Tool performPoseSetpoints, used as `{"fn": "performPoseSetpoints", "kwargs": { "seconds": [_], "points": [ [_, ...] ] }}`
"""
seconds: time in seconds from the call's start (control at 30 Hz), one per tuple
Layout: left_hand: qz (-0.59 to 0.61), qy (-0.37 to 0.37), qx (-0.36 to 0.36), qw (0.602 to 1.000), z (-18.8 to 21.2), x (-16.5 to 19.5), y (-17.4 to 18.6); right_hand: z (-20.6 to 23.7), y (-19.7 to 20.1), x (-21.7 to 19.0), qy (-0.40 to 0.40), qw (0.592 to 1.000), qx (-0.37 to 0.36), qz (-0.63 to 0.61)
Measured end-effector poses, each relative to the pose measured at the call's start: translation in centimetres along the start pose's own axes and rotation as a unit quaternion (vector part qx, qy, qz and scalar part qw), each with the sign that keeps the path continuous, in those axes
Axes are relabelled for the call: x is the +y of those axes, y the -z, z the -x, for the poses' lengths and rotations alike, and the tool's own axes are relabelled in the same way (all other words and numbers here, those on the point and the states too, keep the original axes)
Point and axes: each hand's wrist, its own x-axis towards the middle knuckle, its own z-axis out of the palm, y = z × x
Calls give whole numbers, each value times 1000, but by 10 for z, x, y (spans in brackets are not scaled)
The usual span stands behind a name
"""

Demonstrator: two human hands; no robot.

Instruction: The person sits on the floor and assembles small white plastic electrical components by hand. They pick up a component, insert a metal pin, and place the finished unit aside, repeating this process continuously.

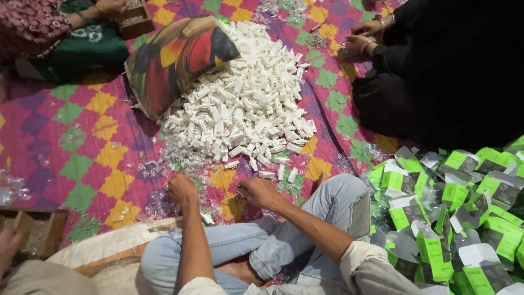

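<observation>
I sit cross-legged in blue jeans on a patterned mat (82, 136). My left hand (182, 189) is curled into a fist over scraps of clear plastic wrap (180, 158). My right hand (257, 191) is closed too, just short of the near edge of a big heap of small white plastic parts (245, 104); what it pinches is too small to tell. Loose white parts (273, 173) lie a little beyond its fingers.
A colourful cushion (174, 60) leans on the heap's left. Several green-and-white small boxes (458, 213) pile up at my right. Another person in black (453, 71) sits far right, one in a patterned top (49, 27) far left, wooden boxes (35, 232) (134, 19) nearby.
</observation>
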Motion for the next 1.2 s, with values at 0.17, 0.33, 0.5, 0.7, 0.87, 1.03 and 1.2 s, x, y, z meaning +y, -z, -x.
{"fn": "performPoseSetpoints", "kwargs": {
  "seconds": [0.17,0.33,0.5,0.7,0.87,1.03,1.2],
  "points": [
    [-12,17,32,999,-2,-12,-4,0,1,-10,-35,999,-29,-9],
    [104,11,69,992,-2,-10,7,-7,-1,-8,0,1000,2,-10],
    [187,-14,-28,982,30,-2,21,-30,-13,7,-111,977,20,-183],
    [246,-128,-87,957,59,-11,-8,-39,-40,-4,-97,934,-22,-344],
    [312,-141,-101,934,51,-22,-40,-48,-60,-12,-120,931,-8,-344],
    [557,-49,-201,805,43,-41,-59,-57,-81,-10,-112,916,8,-384],
    [581,-17,-252,774,51,-52,-67,-55,-88,-10,-179,889,1,-422]
  ]
}}
